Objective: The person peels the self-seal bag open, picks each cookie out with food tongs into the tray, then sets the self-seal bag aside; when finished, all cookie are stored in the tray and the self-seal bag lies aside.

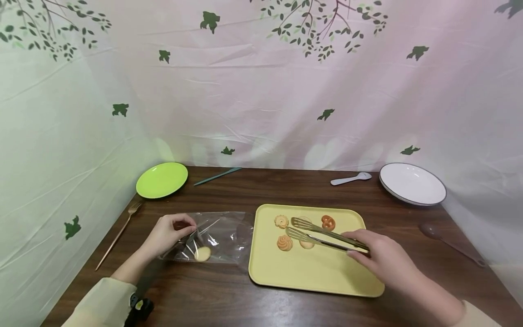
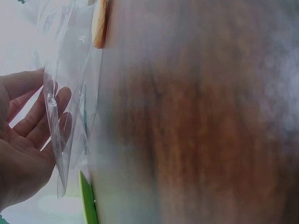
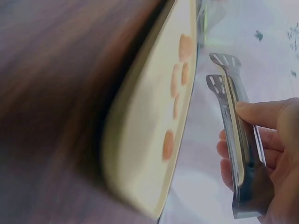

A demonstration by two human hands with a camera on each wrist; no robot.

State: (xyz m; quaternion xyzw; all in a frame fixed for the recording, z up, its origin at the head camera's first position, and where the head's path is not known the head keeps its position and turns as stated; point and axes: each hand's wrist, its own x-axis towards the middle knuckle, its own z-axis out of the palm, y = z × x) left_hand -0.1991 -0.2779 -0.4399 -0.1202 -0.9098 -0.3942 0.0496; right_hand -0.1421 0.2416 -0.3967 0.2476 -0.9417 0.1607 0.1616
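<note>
My left hand point(image 1: 167, 235) pinches the edge of a clear plastic bag point(image 1: 230, 227), which lies on the table with one round pale cookie point(image 1: 202, 254) in it. In the left wrist view, thumb and fingers grip the film point(image 2: 52, 109). My right hand point(image 1: 386, 256) holds metal slotted tongs point(image 1: 335, 235) over a yellow tray point(image 1: 323, 274). The tong heads stand apart, with nothing visible between them in the right wrist view. On the tray are a flower-shaped cookie point(image 1: 281, 221), a swirl cookie point(image 1: 284, 243), a pretzel-shaped cookie point(image 1: 328, 222) and round pale cookies partly hidden by the tongs.
A green plate point(image 1: 162, 180) and a copper-coloured fork point(image 1: 122, 231) are on the left. A teal utensil point(image 1: 218, 176) and a pale spoon point(image 1: 350, 178) lie at the back. On the right are a white dish point(image 1: 412, 183) and a dark ladle-like spoon point(image 1: 451, 245).
</note>
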